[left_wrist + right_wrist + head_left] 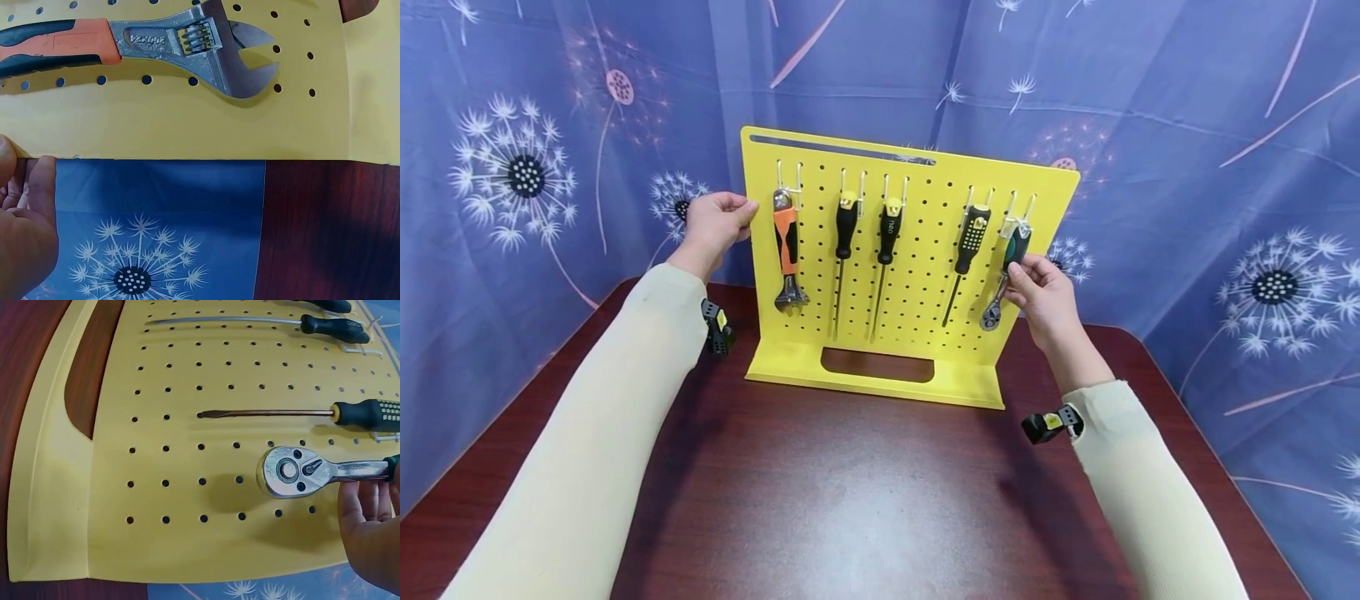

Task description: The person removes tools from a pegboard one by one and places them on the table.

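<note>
The left hand (713, 229) pinches the left edge of a yellow pegboard (925, 250) between thumb and fingers. Close to that hand hangs an adjustable wrench (786, 250) with an orange and black handle; its open jaws show in the left wrist view. At the board's right side the right hand (1045, 296) holds a ratchet wrench (300, 472) by its green and black handle, thumb in front. The handle's upper end is at a white hook, and the round head points down. Beside it hangs a screwdriver (970, 246) with a yellow-dotted black grip.
Two more screwdrivers, a left one (846, 229) and a right one (890, 233), hang mid-board on white hooks. The board stands on its flanged base (790, 367) on a dark red-brown table (850, 483). Blue dandelion-patterned cloth (880, 67) hangs behind and at both sides.
</note>
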{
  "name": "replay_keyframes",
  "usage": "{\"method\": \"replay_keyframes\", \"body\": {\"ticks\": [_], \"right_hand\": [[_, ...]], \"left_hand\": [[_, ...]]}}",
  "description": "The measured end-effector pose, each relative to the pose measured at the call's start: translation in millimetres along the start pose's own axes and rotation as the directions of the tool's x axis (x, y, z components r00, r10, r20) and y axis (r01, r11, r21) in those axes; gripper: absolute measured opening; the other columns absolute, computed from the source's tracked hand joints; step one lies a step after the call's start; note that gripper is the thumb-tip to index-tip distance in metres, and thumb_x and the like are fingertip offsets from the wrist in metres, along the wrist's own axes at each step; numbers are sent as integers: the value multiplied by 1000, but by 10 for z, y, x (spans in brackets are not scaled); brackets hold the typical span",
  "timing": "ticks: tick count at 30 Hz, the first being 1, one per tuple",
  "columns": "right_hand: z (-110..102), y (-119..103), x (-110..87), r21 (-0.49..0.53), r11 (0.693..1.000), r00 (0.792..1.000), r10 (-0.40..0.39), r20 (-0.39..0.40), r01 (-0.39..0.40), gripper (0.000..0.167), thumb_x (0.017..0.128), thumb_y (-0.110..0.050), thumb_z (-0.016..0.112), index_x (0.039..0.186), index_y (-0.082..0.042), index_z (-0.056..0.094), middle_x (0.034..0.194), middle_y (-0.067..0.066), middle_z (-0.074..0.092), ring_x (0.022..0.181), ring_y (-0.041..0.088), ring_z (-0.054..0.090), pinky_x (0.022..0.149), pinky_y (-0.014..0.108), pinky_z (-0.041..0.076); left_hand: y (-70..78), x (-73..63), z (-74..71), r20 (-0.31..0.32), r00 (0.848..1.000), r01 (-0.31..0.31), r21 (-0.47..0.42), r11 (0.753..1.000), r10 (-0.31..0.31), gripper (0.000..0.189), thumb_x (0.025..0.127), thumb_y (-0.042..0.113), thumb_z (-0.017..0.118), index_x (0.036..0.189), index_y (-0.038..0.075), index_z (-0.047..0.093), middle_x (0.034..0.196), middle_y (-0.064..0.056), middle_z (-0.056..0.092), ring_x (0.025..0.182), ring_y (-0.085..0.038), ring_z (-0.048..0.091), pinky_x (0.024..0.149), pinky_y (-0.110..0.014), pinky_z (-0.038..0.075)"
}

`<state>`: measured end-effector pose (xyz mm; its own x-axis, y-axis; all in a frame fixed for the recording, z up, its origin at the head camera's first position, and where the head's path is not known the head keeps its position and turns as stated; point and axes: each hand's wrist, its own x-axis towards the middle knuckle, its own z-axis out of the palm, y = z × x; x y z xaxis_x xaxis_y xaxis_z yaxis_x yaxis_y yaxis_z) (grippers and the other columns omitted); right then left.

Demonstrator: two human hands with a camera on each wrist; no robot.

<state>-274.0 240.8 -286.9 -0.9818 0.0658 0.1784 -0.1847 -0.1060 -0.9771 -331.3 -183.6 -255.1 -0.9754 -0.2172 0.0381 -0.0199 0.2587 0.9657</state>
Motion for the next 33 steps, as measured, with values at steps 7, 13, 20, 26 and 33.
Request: {"method": "replay_keyframes", "body": {"ticks": [7, 13, 20, 26, 33], "right_hand": [[10, -72, -97, -30, 999, 1000, 14, -24, -15, 21, 106, -14, 55, 94, -27, 66, 85, -11, 57, 81, 2, 58, 74, 15, 53], [20, -120, -162, 53, 998, 999, 31, -20, -30, 19, 104, -16, 58, 91, -25, 70, 84, -11, 63, 79, 4, 59, 74, 18, 50], [29, -144, -212, 64, 998, 1000, 27, -7, -26, 24, 104, -16, 57, 88, -25, 71, 81, -12, 66, 76, 3, 61, 72, 18, 50], [37, -172, -237, 54, 998, 999, 38, 23, -39, 25, 105, -17, 55, 87, -25, 71, 80, -12, 64, 76, 3, 62, 71, 18, 50], [25, -225, -275, 56, 996, 997, 72, 41, -74, 26, 105, -16, 54, 86, -24, 71, 78, -10, 63, 74, 2, 60, 69, 17, 49]], "left_hand": [[17, -9, 28, -8, 1000, -23, -16, 1000, 23, 36, 105, 24, 58, 131, 0, 63, 93, 13, 58, 87, 0, 57, 77, -13, 54], [32, -7, 67, -26, 999, -20, -33, 999, 19, 37, 105, 24, 58, 132, 0, 64, 89, 14, 58, 85, 1, 57, 86, -19, 56], [20, 3, 61, -31, 999, -10, -40, 999, 9, 30, 104, 24, 59, 124, 3, 66, 88, 14, 58, 87, -1, 57, 94, -26, 56], [-5, 13, 28, -35, 999, -9, -40, 999, 7, 30, 104, 25, 60, 125, 4, 66, 90, 13, 58, 88, -1, 57, 93, -24, 57], [-17, -13, 21, -37, 999, -33, -27, 999, 32, 34, 105, 26, 59, 126, 1, 66, 87, 15, 58, 88, -1, 57, 104, -34, 56]]}}
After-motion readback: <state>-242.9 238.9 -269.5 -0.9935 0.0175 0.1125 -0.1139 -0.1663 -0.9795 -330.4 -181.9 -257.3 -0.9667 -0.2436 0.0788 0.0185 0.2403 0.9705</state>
